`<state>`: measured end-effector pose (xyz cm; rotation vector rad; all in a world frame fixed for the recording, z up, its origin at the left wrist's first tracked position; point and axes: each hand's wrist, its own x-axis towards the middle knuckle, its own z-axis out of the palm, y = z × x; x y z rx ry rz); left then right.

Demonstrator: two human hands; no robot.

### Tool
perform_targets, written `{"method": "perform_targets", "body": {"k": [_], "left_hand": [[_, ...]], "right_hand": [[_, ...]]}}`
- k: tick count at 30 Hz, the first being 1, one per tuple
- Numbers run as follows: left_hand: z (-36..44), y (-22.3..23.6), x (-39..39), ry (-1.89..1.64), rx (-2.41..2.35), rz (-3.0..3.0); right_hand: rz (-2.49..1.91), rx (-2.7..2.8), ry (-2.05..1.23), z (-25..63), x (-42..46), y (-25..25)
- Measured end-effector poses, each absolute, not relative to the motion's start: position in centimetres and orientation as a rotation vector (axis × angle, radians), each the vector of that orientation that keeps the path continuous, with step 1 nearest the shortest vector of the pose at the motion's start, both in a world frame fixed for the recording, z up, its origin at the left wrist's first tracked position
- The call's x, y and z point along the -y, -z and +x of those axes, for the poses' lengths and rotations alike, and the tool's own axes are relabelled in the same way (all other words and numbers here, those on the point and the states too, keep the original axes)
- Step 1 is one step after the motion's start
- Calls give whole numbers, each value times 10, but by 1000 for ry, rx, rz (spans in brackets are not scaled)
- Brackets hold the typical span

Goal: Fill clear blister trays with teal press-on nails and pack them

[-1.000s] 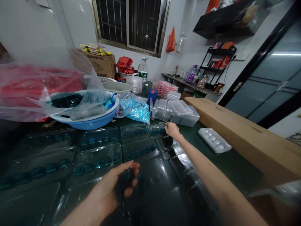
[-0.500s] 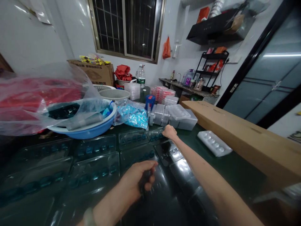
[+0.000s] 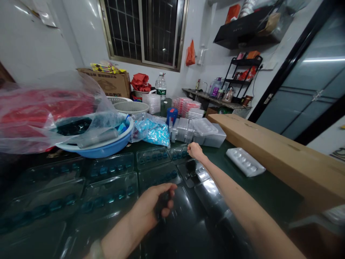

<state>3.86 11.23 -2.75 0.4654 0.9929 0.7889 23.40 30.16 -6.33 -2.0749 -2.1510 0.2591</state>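
The dark green worktop point(image 3: 258, 187) is stretching away from the person, with a long cardboard carton point(image 3: 272, 154) lying along its right side and a band of green surface running between the carton and the trays. Rows of clear plastic blister trays point(image 3: 159, 176) are covering the left and middle of the worktop, lying flat and edge to edge, each holding a line of teal pieces in its hollows. Beyond them, along the far edge, a blue plastic basin point(image 3: 107, 148) is holding dark trays and a clear plastic bag point(image 3: 45, 118), which is spilling over its rim on the left. Just right of the basin, a clear bag of teal pieces point(image 3: 151, 131) is resting against a stack of clear plastic boxes point(image 3: 185, 131). A white blister tray point(image 3: 245, 162) is lying alone just beside the carton.

The right hand point(image 3: 195, 151) is reaching forward with the arm stretched out, its fingers point(image 3: 190, 145) drawn together at the corner of a far clear tray point(image 3: 178, 153); whether they are clamped on it, I cannot tell. The left hand point(image 3: 147, 207) is hovering low over the nearer trays, palm turned inward, its fingers point(image 3: 169, 190) curled around a small dark object point(image 3: 162, 205), which is partly hidden.
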Motion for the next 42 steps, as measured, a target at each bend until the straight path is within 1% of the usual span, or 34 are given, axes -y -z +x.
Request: {"method": "perform_targets", "body": {"k": [4,8,11,13,16,19,23,26,30,32,34,42], "left_hand": [[29,23,-108,-806,-897,410],[16,17,-98,-831,-825,410],[8,11,-90,-864,-816,418],[5,8,-84,-872,-809,439],[7,6,-76,-861,-789,518],[12,6,-68,-798,-800,578],[14,5,-58,-697,-792,551],[13,4,-53,-732,-813,515],[12,5,-46,-851,-902,573],[11,6,-43,-896,-920,622],[10,8,-40,-943,-954,664],[12,14,-39,-1093,-1026,949]], "right_hand": [[-2007,2145,-235,228,-291,57],[-1845,2146,-212,218,-264,34],[-1609,2197,-214,203,-213,14],[-1422,2284,-275,190,-170,4],[-994,2432,-431,175,-111,-8],[-832,2537,-464,169,-81,-16],[-766,2604,-534,172,-75,-21],[-822,2410,-660,173,-75,-15],[-957,2034,-969,172,-76,-3],[-969,1906,-1177,171,-77,2],[-946,1825,-1317,170,-78,5],[-1030,1658,-1433,166,-71,8]]}}
